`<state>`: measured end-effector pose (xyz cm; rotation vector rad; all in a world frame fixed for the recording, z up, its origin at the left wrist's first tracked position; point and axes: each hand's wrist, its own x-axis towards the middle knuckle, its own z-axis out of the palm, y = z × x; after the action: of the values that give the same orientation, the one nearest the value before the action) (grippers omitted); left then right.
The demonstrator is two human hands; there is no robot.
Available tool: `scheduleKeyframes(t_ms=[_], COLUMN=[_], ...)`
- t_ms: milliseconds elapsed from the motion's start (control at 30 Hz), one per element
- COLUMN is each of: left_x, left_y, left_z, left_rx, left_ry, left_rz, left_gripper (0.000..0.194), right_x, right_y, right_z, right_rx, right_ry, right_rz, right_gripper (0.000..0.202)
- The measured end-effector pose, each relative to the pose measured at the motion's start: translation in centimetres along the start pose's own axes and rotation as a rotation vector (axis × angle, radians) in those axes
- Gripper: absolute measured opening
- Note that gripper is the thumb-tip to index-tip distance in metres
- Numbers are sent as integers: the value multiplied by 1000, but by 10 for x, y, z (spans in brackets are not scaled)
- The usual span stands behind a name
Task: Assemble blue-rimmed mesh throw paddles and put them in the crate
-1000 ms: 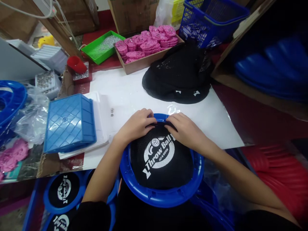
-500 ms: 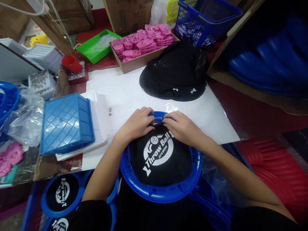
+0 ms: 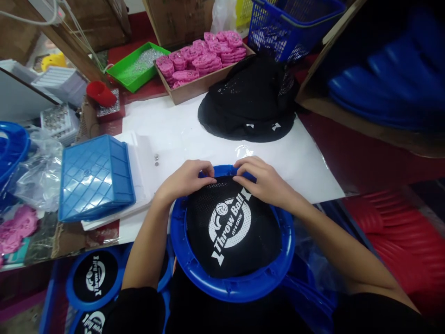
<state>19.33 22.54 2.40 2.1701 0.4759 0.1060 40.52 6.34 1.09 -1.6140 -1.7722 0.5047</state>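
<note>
A blue plastic ring (image 3: 229,292) lies at the front edge of the table, near my body. Inside it is a round black mesh fabric (image 3: 233,227) printed with white "Throw Ball" lettering. My left hand (image 3: 187,177) pinches the far edge of the mesh, thumb and fingers together. To its right, my right hand (image 3: 259,180) pinches the same far edge, its fingers curled over the ring. A short stretch of rim shows between the hands. Beyond them rests a pile of black mesh pieces (image 3: 246,104) on the white sheet.
An upturned blue bin (image 3: 95,178) stands left, beside two small metal pieces (image 3: 156,160). Behind are a green tray (image 3: 134,69), a carton of pink parts (image 3: 201,79) and a blue basket (image 3: 292,32). Finished-looking discs (image 3: 93,278) lie lower left; red parts (image 3: 399,241) sit right.
Both hands have shifted slightly along the far rim, the left one moving a little outward. The ring and mesh have come slightly nearer, and more of the far mesh edge shows.
</note>
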Motion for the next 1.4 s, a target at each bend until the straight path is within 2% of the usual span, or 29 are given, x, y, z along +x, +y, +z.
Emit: scheduleKeyframes(t_ms=[67, 233, 400, 600, 767, 900, 967, 1033, 1100, 1167, 1267, 1400], left_x=[0, 1, 6, 6, 6, 10, 10, 8, 7, 9, 15, 22], left_y=[-2, -4, -5, -13, -7, 13, 23, 30, 33, 31, 25, 17], left_z=[-1, 2, 12, 17, 15, 11, 10, 8, 8, 9, 15, 23], left_rx=[-35, -59, -6, 33, 139, 407, 558, 624, 569, 439, 286, 185], left_ry=[5, 50, 136, 159, 91, -18, -56, -68, -62, -43, -12, 27], left_rz=[-23, -37, 57, 106, 144, 109, 116, 128, 120, 101, 53, 19], left_gripper=[7, 10, 25, 33, 34, 34, 34, 33, 29, 27, 25, 22], right_x=[-2, -1, 8, 11, 15, 26, 30, 33, 34, 35, 35, 36], right_y=[-1, -5, 0, 0, -7, -10, -12, -14, -15, -13, -7, -4], right_z=[2, 3, 5, 5, -3, -18, -23, -22, -15, -7, -2, -5], right_rx=[-47, -97, -231, -453, -474, -399, -379, -361, -307, -242, -162, -142], right_ry=[32, -25, -76, -156, -195, -305, -323, -273, -234, -251, -284, -275], right_rz=[21, 121, 162, 190, 277, 332, 316, 235, 143, 116, 158, 208], right_gripper=[12, 19, 25, 28, 26, 28, 25, 20, 20, 22, 19, 17])
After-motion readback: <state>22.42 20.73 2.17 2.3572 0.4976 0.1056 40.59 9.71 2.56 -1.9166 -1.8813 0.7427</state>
